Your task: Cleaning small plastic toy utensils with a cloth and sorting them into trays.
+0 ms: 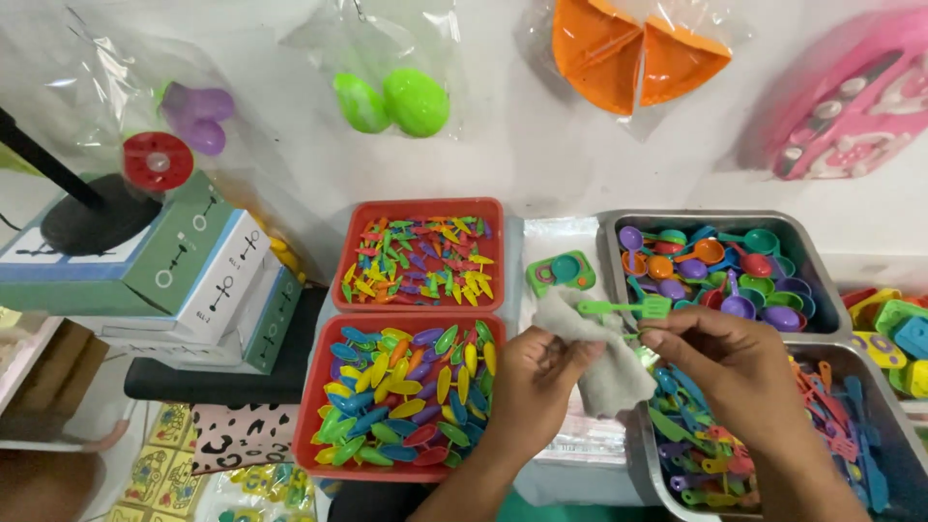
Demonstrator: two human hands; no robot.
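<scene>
My left hand [530, 382] grips a grey cloth [604, 362] that hangs between both hands. My right hand [723, 362] pinches a small green toy fork [628, 307] against the cloth's upper edge. Both hands hover over the gap between the lower red tray [319, 387] of coloured oval pieces and the lower metal tray [646, 454] of toy utensils.
An upper red tray [346, 253] holds small coloured pieces. An upper metal tray [609, 253] holds coloured toy spoons. A green toy piece [561, 272] lies between them. Stacked boxes [184, 280] stand at left. Bagged plastic toys [391, 101] hang on the wall.
</scene>
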